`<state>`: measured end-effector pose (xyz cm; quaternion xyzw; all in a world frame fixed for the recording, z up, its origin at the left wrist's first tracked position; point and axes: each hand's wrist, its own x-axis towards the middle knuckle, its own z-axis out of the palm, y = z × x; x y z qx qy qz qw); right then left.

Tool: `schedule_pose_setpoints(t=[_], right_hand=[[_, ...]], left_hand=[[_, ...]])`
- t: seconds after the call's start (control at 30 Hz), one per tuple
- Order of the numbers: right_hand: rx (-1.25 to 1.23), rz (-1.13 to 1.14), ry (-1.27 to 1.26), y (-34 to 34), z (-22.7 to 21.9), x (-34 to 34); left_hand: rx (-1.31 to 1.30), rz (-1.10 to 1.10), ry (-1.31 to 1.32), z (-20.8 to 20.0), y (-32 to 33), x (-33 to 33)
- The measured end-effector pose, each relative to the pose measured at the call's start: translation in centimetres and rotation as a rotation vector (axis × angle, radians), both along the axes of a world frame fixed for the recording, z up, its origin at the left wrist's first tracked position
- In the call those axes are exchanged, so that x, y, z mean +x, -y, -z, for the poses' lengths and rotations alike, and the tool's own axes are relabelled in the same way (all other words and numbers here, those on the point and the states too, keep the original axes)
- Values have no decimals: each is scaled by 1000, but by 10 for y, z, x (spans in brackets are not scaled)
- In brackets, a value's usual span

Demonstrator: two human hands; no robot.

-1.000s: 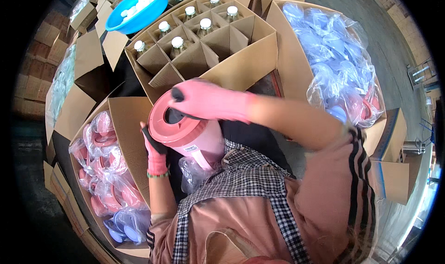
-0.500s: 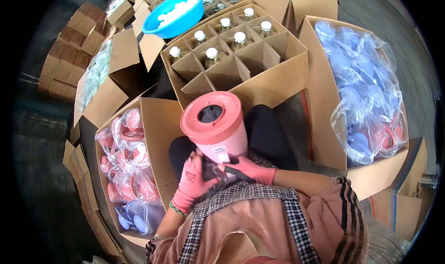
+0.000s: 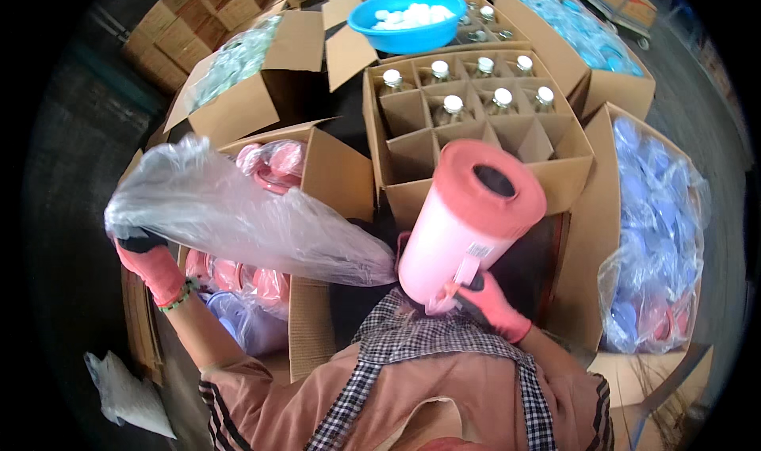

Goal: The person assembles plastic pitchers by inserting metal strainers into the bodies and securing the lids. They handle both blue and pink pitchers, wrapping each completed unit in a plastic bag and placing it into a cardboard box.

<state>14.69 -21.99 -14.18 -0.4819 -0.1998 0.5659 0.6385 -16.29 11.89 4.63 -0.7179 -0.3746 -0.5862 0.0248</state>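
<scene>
A pink plastic jug (image 3: 432, 249) with a coral-red top and a dark round opening leans over my lap. A small white label is on its side. My right hand (image 3: 493, 302), in a pink and black glove, grips it low down by its handle. Out to the left, my gloved left hand (image 3: 151, 262) is closed on a clear plastic bag (image 3: 246, 217). The bag stretches slantwise from that hand to the jug's lower left side; whether its end is caught there I cannot tell.
Left of me, a carton (image 3: 329, 312) holds wrapped pink and blue plastic pieces. A divided carton (image 3: 476, 185) of white-capped bottles stands ahead. Behind it is a blue basin (image 3: 408, 43) of white caps. At right is a carton (image 3: 575, 269) of bagged blue lids.
My left hand has swung out left and up, drawing the clear bag away from the jug. The jug now tilts to the right in my right hand. My view has shifted left.
</scene>
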Motion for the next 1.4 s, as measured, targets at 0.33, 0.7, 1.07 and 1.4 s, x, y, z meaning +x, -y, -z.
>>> schedule_pose_setpoints(t=[0.33, 0.7, 1.07, 1.4], right_hand=[[-151, -378, 294, -11, 25, -23], [-165, -662, 571, -16, 2, -13], [564, -149, 917, -197, -162, 31], [221, 301, 39, -180, -141, 52]], left_hand=[[271, 178, 5, -56, 63, 51], [273, -357, -305, -195, -42, -2], [377, 291, -92, -190, 61, 117], [6, 818, 0, -62, 38, 131]])
